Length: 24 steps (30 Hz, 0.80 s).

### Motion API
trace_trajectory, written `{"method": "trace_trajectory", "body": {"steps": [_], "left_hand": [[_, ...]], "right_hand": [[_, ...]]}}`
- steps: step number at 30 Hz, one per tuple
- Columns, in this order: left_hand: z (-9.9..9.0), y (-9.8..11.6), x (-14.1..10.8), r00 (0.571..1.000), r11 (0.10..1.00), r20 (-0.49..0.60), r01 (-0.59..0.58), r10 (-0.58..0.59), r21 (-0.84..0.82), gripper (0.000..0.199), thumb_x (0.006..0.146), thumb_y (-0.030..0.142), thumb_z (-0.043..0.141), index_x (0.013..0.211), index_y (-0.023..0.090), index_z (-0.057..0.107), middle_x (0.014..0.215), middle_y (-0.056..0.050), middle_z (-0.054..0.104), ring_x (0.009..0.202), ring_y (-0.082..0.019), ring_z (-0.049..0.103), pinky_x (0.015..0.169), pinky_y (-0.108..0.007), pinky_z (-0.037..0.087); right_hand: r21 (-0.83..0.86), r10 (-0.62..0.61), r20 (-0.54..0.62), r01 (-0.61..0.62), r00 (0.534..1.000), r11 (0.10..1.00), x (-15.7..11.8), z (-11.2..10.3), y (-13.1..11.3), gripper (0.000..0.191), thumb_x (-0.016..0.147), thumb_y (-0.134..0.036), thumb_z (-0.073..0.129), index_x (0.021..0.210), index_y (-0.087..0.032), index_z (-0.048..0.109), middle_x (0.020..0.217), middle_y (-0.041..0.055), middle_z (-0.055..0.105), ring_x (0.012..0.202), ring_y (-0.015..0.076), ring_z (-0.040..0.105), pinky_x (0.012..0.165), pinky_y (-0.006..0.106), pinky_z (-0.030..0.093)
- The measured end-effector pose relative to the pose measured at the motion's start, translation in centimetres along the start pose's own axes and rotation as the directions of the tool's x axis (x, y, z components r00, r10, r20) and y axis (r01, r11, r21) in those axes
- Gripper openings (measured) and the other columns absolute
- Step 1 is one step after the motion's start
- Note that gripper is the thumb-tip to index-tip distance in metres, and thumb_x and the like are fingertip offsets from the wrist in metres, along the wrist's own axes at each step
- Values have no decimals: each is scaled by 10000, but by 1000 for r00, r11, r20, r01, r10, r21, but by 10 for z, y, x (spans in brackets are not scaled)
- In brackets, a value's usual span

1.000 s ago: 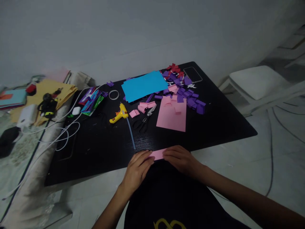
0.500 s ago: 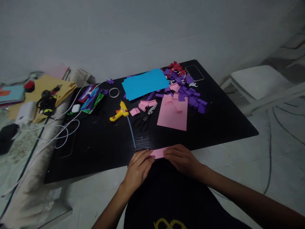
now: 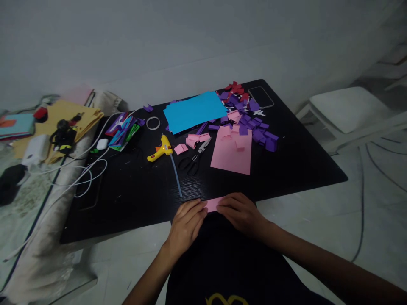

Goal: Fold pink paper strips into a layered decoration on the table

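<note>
Grey wall (image 3: 197, 42), dimly lit, spanning the upper frame; black table (image 3: 295, 161) set before it, its near edge partly covered at lower centre by hands and dark clothing. One pink paper strip (image 3: 212, 205), held at that near edge; only its middle is exposed, both ends being hidden under fingers. Left hand (image 3: 187, 221): fingers drawn together, the strip's left end gripped. Right hand (image 3: 241, 213): fingers likewise closed, the right end gripped; how far the thumbs are tucked beneath cannot be told. One pink sheet (image 3: 230, 160), right of centre, its top overlaid by folded scraps. Purple pieces (image 3: 270, 144), heaped at upper right, many obscured by one another; red pieces (image 3: 234, 87) behind, partly covered. Blue sheets (image 3: 195, 112), stacked at upper centre, the number not discernible. Yellow glue gun (image 3: 164, 146), centre left; black-handled scissors (image 3: 193, 168) beside it, the handles nearly lost against the tabletop. Dark object (image 3: 11, 182), cut off by the left frame edge, not identifiable. White seat (image 3: 345, 108), far right, its lower parts blurred.
</note>
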<state>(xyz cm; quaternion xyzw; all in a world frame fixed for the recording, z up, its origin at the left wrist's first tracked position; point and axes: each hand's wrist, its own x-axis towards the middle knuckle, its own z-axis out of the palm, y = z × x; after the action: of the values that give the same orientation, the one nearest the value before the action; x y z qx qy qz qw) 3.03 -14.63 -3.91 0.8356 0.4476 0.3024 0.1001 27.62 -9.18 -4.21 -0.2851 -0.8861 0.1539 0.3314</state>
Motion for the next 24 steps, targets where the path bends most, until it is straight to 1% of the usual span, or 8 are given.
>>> {"method": "trace_trajectory", "body": {"steps": [4, 9, 12, 16, 18, 21, 24], "left_hand": [[-1, 0, 4, 999, 999, -20, -51, 51, 19, 219, 992, 87, 609, 1175, 162, 703, 1223, -82, 780, 1192, -252, 687, 1031, -426, 527], [-4, 0, 8, 997, 997, -16, -73, 73, 27, 225, 987, 83, 612, 1184, 152, 698, 1216, -88, 782, 1175, -249, 697, 1020, -421, 545], [-5, 0, 11, 996, 995, 8, -93, 93, 30, 213, 991, 77, 595, 1162, 149, 700, 1229, -95, 778, 1179, -252, 703, 1009, -422, 559], [-7, -2, 13, 990, 992, 76, -119, 116, 38, 185, 1015, 94, 559, 1119, 147, 703, 1263, -94, 767, 1202, -263, 697, 1003, -433, 566], [-7, -3, 14, 986, 989, 99, -139, 134, 43, 174, 1022, 107, 555, 1101, 149, 704, 1281, -90, 761, 1214, -264, 691, 1008, -435, 563], [-8, -5, 14, 983, 987, 114, -153, 146, 52, 167, 1018, 104, 561, 1085, 151, 707, 1294, -80, 756, 1222, -263, 686, 1021, -436, 554], [-9, -5, 15, 984, 987, 106, -148, 141, 62, 164, 1010, 96, 572, 1083, 150, 708, 1280, -75, 763, 1209, -258, 691, 1031, -438, 547]], "right_hand": [[19, -12, -25, 12, 1000, 1000, -3, 4, 5, 151, 988, -91, 612, 1030, -180, 727, 961, 51, 767, 931, 215, 646, 817, 361, 511], [35, -19, -41, 21, 999, 999, -5, 6, 8, 137, 992, -92, 621, 1029, -181, 717, 969, 40, 765, 933, 210, 632, 803, 352, 490], [48, -22, -32, 23, 999, 999, -4, 6, 8, 138, 1001, -93, 606, 1025, -178, 712, 964, 47, 752, 930, 210, 627, 805, 354, 483], [29, -11, 17, 10, 1000, 1000, -1, 4, 8, 144, 1012, -102, 582, 1007, -159, 714, 907, 64, 705, 853, 198, 602, 761, 340, 482], [8, -5, 46, 5, 999, 1000, 0, 3, 8, 136, 1010, -117, 593, 1065, -142, 715, 943, 80, 694, 844, 198, 591, 752, 339, 487], [-22, -7, 87, 9, 996, 1000, 0, 2, 7, 212, 1006, -120, 603, 1199, -121, 692, 1011, 98, 686, 872, 207, 588, 771, 349, 495], [-52, 5, 102, 0, 995, 999, -2, 1, 7, 246, 1007, -129, 605, 1240, -115, 683, 1003, 97, 677, 871, 211, 586, 763, 353, 490]]}}
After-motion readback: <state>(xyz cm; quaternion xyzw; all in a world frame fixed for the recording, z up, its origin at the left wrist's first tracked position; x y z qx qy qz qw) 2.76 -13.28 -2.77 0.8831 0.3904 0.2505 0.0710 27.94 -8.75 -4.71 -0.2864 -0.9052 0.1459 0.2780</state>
